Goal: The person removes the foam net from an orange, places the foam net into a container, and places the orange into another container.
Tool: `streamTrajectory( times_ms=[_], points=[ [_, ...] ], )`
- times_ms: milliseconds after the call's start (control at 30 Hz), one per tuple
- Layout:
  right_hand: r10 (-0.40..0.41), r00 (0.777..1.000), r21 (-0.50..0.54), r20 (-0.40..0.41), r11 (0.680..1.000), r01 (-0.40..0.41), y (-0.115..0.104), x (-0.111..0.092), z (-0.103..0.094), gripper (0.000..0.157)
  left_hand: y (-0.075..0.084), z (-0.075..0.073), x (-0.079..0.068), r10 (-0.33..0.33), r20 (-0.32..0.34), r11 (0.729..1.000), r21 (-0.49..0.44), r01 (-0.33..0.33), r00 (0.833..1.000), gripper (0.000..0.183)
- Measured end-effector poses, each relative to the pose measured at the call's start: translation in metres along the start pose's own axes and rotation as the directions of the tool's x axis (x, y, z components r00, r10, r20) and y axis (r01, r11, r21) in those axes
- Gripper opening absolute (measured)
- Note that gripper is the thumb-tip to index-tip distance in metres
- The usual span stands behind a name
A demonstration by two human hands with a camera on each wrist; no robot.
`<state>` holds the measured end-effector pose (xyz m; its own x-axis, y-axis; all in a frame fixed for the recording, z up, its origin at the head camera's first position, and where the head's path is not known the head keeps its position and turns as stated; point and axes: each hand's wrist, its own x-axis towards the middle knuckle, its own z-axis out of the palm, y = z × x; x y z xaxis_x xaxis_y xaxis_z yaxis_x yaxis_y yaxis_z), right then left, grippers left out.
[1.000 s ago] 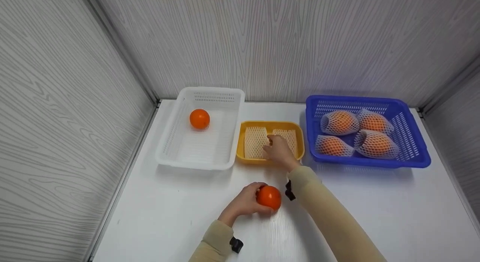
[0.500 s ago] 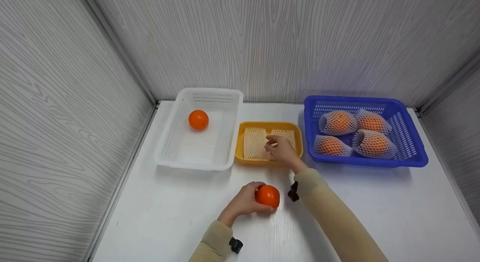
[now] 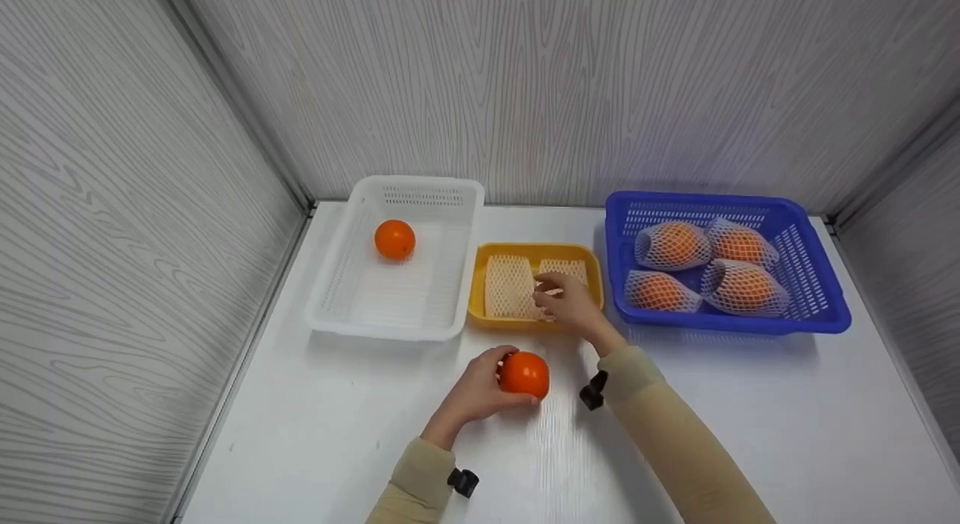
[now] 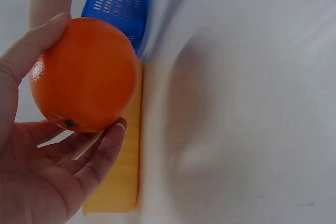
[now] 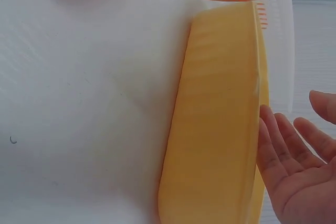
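Observation:
My left hand (image 3: 478, 386) grips a bare orange (image 3: 524, 375) between thumb and fingers. In the left wrist view, the orange (image 4: 84, 74) is off the table, with its small green stem spot facing down. My right hand (image 3: 571, 305) is over the front right of a yellow tray (image 3: 534, 324). White foam net sleeves (image 3: 508, 287) lie flat in that tray in two groups, the right one partly covered by the hand. The right wrist view shows the right hand's fingers (image 5: 302, 153) loosely extended past the tray's rim, thumb apart, no sleeve visible between them.
At the left stands a white basket (image 3: 390, 332) with one bare orange (image 3: 394, 239) in it. To the right, a blue basket (image 3: 720, 323) contains several netted oranges (image 3: 677, 244). Grey wood-grain panels (image 3: 480, 88) close in the back and both sides of the white table (image 3: 300, 434).
The left hand has raised the orange slightly and brought it a little left and toward the trays. My right hand stays over the yellow tray, its thumb and fingers a bit more spread.

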<state>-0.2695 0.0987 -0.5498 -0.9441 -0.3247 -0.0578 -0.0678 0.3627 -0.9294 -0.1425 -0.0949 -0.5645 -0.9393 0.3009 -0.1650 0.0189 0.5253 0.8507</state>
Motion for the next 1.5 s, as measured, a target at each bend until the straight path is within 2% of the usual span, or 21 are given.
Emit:
streamTrajectory(
  times_ms=[167, 333, 433, 567, 700, 1000, 1167, 1333, 1400, 1500],
  points=[
    [0.028, 1.000, 0.083, 0.014, 0.996, -0.029, -0.003, -0.004, 0.000, 0.040, 0.007, -0.014, -0.003, 0.016, -0.037, 0.999, -0.040, -0.018, 0.999, 0.082],
    [0.043, 0.999, 0.116, 0.007, 0.992, -0.044, -0.007, -0.008, 0.001, 0.040, 0.013, -0.030, -0.005, 0.048, -0.079, 0.996, -0.065, -0.054, 0.996, 0.084],
    [0.032, 0.999, 0.143, 0.015, 0.989, -0.034, -0.011, -0.012, 0.002, 0.040, 0.015, -0.041, -0.006, 0.069, -0.114, 0.996, -0.052, -0.076, 0.991, 0.082],
    [0.009, 1.000, 0.168, 0.028, 0.986, -0.013, -0.015, -0.016, 0.006, 0.039, 0.017, -0.055, -0.008, 0.061, -0.169, 0.997, -0.037, -0.068, 0.984, 0.081],
    [0.000, 0.999, 0.172, 0.045, 0.985, -0.008, -0.018, -0.021, 0.011, 0.037, 0.020, -0.070, -0.011, 0.056, -0.238, 0.996, -0.048, -0.069, 0.970, 0.082],
    [-0.015, 0.994, 0.204, 0.104, 0.979, -0.006, -0.029, -0.030, 0.028, 0.040, 0.024, -0.106, -0.010, 0.057, -0.370, 0.996, -0.040, -0.077, 0.927, 0.077],
    [-0.029, 0.990, 0.209, 0.141, 0.978, -0.001, -0.044, -0.037, 0.036, 0.038, 0.024, -0.123, -0.005, 0.032, -0.395, 0.998, -0.029, -0.047, 0.918, 0.078],
    [-0.030, 0.987, 0.196, 0.160, 0.981, -0.002, -0.044, -0.038, 0.049, 0.034, 0.022, -0.138, 0.001, 0.004, -0.396, 1.000, -0.008, -0.008, 0.918, 0.079],
    [-0.016, 0.985, 0.181, 0.173, 0.983, -0.016, -0.037, -0.033, 0.057, 0.034, 0.021, -0.145, 0.004, -0.003, -0.391, 1.000, 0.002, 0.004, 0.920, 0.080],
    [-0.005, 0.979, 0.154, 0.203, 0.988, -0.027, -0.041, -0.031, 0.064, 0.033, 0.019, -0.156, 0.007, -0.009, -0.385, 1.000, 0.014, 0.015, 0.923, 0.080]
  ],
)
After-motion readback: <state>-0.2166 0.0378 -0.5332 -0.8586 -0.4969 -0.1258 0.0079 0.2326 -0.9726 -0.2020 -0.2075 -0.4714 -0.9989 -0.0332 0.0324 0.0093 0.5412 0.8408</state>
